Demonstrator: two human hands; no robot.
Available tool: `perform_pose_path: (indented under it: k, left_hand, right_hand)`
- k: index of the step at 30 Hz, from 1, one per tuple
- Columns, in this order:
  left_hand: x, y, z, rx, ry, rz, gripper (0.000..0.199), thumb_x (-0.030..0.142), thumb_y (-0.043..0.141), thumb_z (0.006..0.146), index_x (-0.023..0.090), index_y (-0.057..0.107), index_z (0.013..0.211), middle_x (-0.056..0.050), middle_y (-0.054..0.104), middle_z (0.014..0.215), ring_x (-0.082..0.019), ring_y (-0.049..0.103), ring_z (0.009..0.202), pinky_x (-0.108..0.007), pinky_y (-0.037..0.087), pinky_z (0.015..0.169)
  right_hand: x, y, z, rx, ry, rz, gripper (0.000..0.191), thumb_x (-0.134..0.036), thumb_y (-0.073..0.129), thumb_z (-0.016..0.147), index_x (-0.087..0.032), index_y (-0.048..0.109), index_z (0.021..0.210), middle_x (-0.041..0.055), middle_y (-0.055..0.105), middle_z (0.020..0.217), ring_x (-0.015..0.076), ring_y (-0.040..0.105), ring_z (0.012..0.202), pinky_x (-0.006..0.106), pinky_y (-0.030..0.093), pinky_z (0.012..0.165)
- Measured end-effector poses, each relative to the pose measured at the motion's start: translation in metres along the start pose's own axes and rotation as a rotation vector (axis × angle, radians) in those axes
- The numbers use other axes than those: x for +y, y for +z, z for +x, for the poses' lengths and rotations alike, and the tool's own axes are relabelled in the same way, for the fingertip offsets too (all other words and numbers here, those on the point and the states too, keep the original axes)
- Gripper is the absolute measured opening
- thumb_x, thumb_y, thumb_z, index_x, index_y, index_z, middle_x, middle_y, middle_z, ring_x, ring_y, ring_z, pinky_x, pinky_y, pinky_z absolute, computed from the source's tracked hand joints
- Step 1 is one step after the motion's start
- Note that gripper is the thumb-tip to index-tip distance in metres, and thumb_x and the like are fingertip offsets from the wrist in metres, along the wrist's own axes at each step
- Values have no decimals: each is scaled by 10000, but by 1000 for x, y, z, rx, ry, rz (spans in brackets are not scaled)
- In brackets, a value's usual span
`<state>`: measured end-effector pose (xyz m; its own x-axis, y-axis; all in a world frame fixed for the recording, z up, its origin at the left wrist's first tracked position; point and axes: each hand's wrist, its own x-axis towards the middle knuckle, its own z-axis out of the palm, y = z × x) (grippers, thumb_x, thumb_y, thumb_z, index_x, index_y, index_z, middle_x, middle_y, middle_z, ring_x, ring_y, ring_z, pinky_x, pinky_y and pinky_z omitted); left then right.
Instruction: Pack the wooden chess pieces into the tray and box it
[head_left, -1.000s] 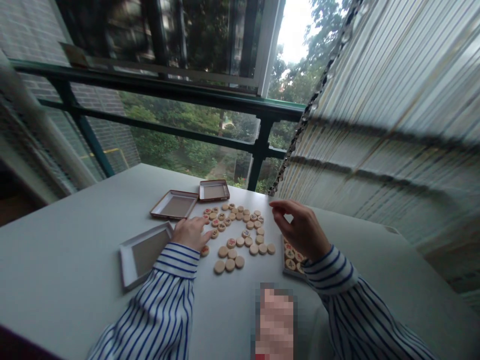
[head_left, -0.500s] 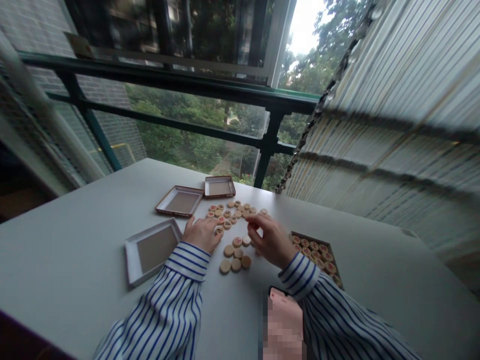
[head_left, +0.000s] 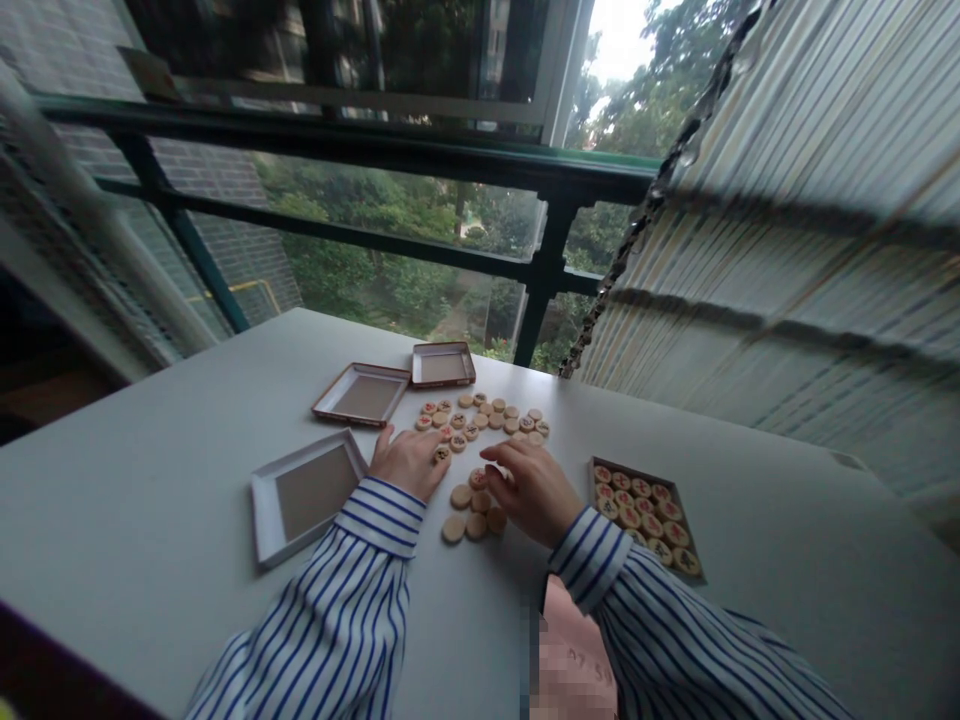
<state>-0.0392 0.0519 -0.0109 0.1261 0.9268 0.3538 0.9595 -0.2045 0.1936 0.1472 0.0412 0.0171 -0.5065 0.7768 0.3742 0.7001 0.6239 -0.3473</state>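
My left hand [head_left: 409,463] lies on the table with its fingers loosely spread. A black-marked Chinese chess piece [head_left: 442,454] sits right by its fingertips; whether they touch it I cannot tell. Thumb and forefinger apart, my right hand [head_left: 534,488] hovers over a red-marked piece [head_left: 478,478], partly covering pieces behind it. Just in front of it lie several blank-side-up wooden pieces [head_left: 476,526]. Beyond both hands, more round pieces [head_left: 496,421] are scattered, some showing red or black characters, others plain.
At right, an open box [head_left: 690,508] holds rows of pieces. Two shallow box parts [head_left: 319,418] [head_left: 443,382] stand at the back, and a larger white-edged lid [head_left: 264,520] lies left. A pink phone-like object [head_left: 568,625] is under my right forearm. Railing [head_left: 551,235] borders the white table [head_left: 150,480].
My right hand has shifted slightly left and nearer to me, its thumb and forefinger now apart. The left hand stays in place. The view has tilted a little, showing more of the piece box.
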Motion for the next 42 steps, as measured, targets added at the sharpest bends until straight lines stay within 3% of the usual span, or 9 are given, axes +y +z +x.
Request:
perform_pose_path:
  k: [17,31,42]
  left_hand:
    - [3,1,0,-26,-2,24,294,244,525,693,225,592,979,-57,674,890,-233,578,884,-486,266,930]
    - [1,1,2,57,70,-30,317,240,503,695,204,557,1005,-77,632,1013,-237,573,914,-447,288,928]
    - [7,1,4,208,134,-129,307,219,520,679,197,552,984,-55,642,929,-218,573,897,-390,358,884]
  right_hand:
    - [-2,3,-2,-36,18,-24,193,-253,456,815,-202,593,941,49,618,879,161,535,859,279,389,733]
    - [1,3,-2,0,-5,-14,187,-213,469,800,-192,594,938,48,618,888,156,541,834,278,382,731]
    - [2,1,-2,14,0,6,191,-196,468,797,-192,596,939,54,614,886,151,543,824,276,396,728]
